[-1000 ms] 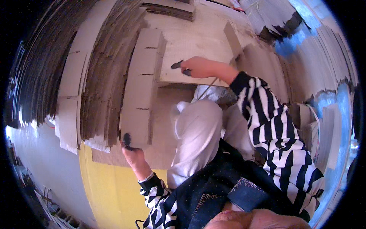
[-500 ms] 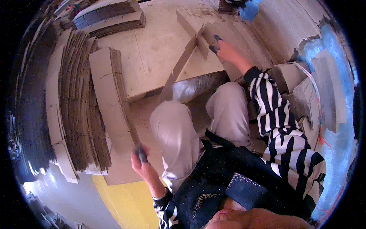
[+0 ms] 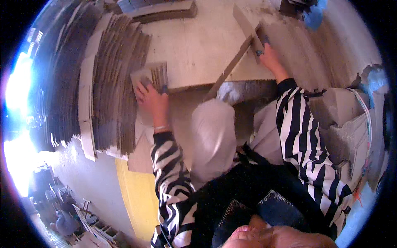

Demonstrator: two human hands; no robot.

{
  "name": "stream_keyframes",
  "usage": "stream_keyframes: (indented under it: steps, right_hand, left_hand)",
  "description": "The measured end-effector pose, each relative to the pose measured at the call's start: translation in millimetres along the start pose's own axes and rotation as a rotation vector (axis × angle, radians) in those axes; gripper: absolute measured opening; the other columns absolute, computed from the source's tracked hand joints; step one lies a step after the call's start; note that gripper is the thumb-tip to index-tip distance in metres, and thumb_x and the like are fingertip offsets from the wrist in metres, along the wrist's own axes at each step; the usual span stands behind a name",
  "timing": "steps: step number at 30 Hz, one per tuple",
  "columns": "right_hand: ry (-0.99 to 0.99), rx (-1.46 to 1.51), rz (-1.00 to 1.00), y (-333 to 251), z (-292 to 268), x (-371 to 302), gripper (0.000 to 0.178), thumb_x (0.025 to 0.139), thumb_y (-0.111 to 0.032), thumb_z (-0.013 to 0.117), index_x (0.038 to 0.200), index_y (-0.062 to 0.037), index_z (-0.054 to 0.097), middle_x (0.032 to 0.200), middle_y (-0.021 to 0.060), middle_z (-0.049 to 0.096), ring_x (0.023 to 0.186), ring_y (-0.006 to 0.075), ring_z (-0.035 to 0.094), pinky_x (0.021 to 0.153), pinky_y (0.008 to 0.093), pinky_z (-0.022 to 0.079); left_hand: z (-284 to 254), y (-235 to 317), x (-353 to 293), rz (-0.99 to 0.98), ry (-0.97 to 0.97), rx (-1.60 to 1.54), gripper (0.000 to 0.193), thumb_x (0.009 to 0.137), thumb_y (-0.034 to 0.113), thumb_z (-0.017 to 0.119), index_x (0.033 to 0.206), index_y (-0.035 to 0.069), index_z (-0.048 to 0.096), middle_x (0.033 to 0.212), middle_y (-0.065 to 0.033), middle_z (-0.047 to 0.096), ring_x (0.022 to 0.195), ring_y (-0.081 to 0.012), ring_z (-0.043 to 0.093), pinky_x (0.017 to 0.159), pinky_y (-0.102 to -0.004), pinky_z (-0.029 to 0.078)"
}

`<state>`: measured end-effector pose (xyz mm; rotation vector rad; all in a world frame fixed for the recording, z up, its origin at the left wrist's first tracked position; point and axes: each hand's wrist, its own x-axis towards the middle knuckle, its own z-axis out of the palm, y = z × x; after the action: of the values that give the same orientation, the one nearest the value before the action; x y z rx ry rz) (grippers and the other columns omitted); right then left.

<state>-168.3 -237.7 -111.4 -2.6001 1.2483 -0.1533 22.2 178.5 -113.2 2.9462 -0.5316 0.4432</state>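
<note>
My right hand (image 3: 273,60), with dark coverings on its fingertips, pinches a short cardboard strip where it crosses a long cardboard strip (image 3: 233,64). The crossed strips stand on edge on the pale board and slant down toward my knees. At the left, my left hand (image 3: 154,101) grips the near end of a bundle of cardboard strips (image 3: 159,72), fingers over one side and the thumb on the other. Motion smears its fingertips a little.
Long rows of stacked cardboard strips (image 3: 113,78) stand to my left. Another cardboard stack (image 3: 165,11) lies at the far edge of the pale wooden board (image 3: 194,49). Cardboard boxes (image 3: 341,107) sit to my right. A yellow panel (image 3: 138,198) shows at lower left.
My left hand has moved up and away from me to the bundle of cardboard strips. The right hand stays at the crossed strips. The whole view has shifted, showing more of the left side.
</note>
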Motion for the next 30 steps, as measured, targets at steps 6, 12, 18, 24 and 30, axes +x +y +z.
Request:
stream_keyframes:
  steps: [6,12,18,24,30]
  right_hand:
    - [0.249,0.319,-0.376,-86,-80,-39,0.03,0.08,-0.012,0.06,0.109,-0.0039,0.06,0.108,0.0182,0.062,0.102,0.0375,0.059,0.087,0.0442,0.048]
    - [-0.02,0.35,-0.938,-207,-41,-62,0.027,0.074,-0.007,0.062,0.1,-0.0047,0.063,0.106,0.0147,0.063,0.101,0.0344,0.058,0.084,0.0428,0.048]
    - [0.151,0.111,-1.619,-291,-35,-102,0.025,0.063,-0.012,0.067,0.088,-0.0091,0.065,0.111,0.0064,0.059,0.109,0.0262,0.053,0.087,0.0401,0.044]
    - [-0.037,-0.125,-1.411,-274,-5,-79,0.026,0.064,-0.009,0.066,0.09,-0.0125,0.066,0.106,0.0041,0.058,0.105,0.0236,0.053,0.085,0.0389,0.044]
    - [-0.059,-0.123,-1.228,-258,15,-72,0.026,0.068,-0.005,0.062,0.092,-0.0137,0.066,0.102,0.0042,0.058,0.098,0.0259,0.056,0.076,0.0414,0.047]
  left_hand:
    - [2,20,18,-0.024,-0.057,0.14,0.062,0.067,0.028,0.072,0.125,0.015,0.054,0.148,-0.0107,0.034,0.135,-0.0311,0.033,0.101,-0.0523,0.033]
    - [-12,-6,59,-0.281,-0.339,-0.378,0.059,0.076,0.027,0.063,0.127,0.002,0.049,0.133,-0.0209,0.049,0.124,-0.0347,0.046,0.102,-0.0487,0.033]
    - [-19,-30,66,-0.402,-0.284,-1.288,0.053,0.094,0.036,0.043,0.129,-0.003,0.048,0.129,-0.0219,0.053,0.118,-0.0305,0.05,0.097,-0.0347,0.038]
    - [6,22,59,-0.367,0.004,-0.839,0.047,0.095,0.037,0.044,0.12,-0.002,0.055,0.127,-0.0231,0.053,0.116,-0.0359,0.051,0.099,-0.0407,0.039]
    - [5,1,34,-0.119,0.137,-0.775,0.042,0.081,0.014,0.057,0.12,-0.001,0.055,0.134,-0.0202,0.049,0.125,-0.0398,0.043,0.105,-0.0486,0.032]
